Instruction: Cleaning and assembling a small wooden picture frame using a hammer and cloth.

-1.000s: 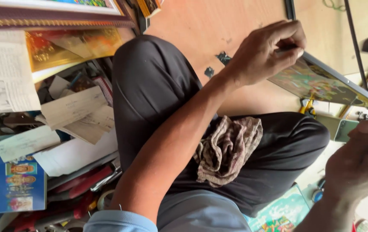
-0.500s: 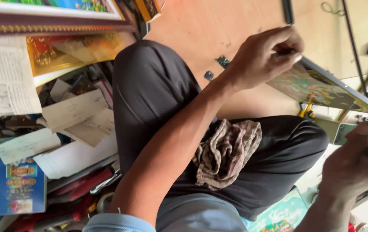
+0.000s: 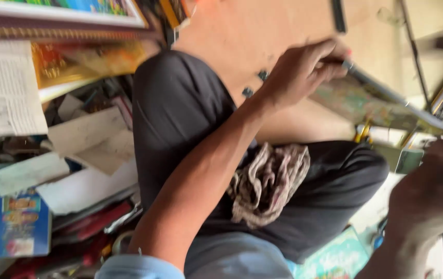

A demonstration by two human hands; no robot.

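My left hand [image 3: 304, 72] reaches across my lap with its fingers closed around a thin dark tool [image 3: 338, 61]. It holds the tool against the top corner of a framed colourful picture [image 3: 371, 103], which leans tilted past my knee. My right hand [image 3: 433, 191] is at the right edge, blurred and close to the camera, near the picture's lower end. Whether it holds anything cannot be made out. A crumpled patterned cloth [image 3: 268, 181] lies on my lap over dark trousers [image 3: 180, 113].
Loose papers [image 3: 92, 139], a newspaper sheet [image 3: 4, 88] and a blue printed card [image 3: 19, 222] are piled on the left. A framed picture [image 3: 61, 15] runs along the top edge. The brown floor [image 3: 263, 26] holds small dark bits. Another colourful print [image 3: 335, 258] lies at the bottom right.
My left hand has shifted slightly down and left along the picture's corner. The view has drifted and blurred, and my right hand now sits lower in the frame.
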